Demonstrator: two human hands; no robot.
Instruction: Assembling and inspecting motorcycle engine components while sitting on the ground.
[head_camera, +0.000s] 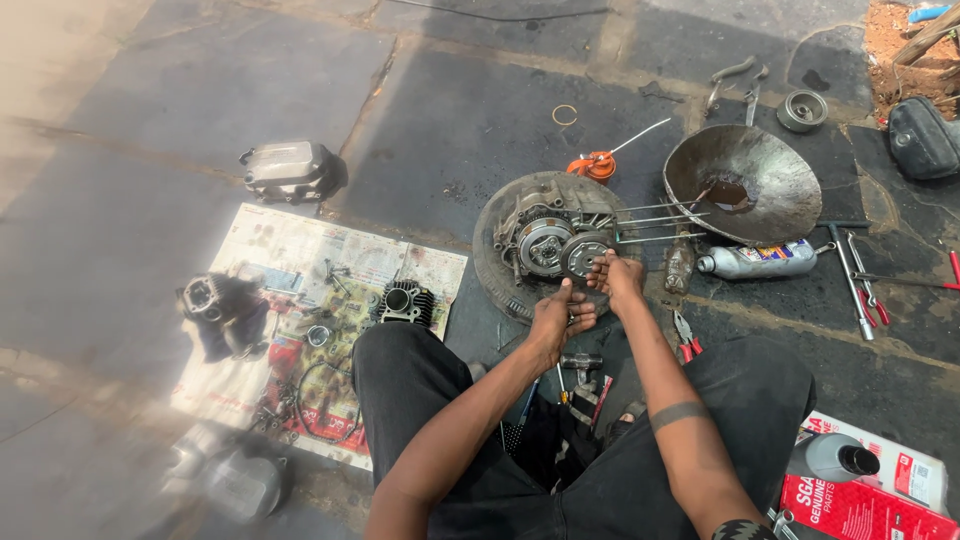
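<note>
A dismantled engine case (545, 235) with round clutch parts lies on an old tyre (490, 270) on the dark stone floor ahead of me. Long studs (655, 225) stick out of it to the right. My right hand (617, 278) rests its fingertips on the round clutch part (585, 252) at the case's near right. My left hand (558, 318) is just below the case, fingers curled with the thumb up, gripping a small dark tool that is mostly hidden. A hammer (580, 362) lies between my knees.
A newspaper sheet (300, 300) at left carries a finned cylinder (407, 302), a chain and small parts. A metal cover (290, 170) sits beyond it. At right are a metal bowl (745, 185), a silver bottle (755, 262), red pliers (685, 335), spanners and a red parts box (855, 495).
</note>
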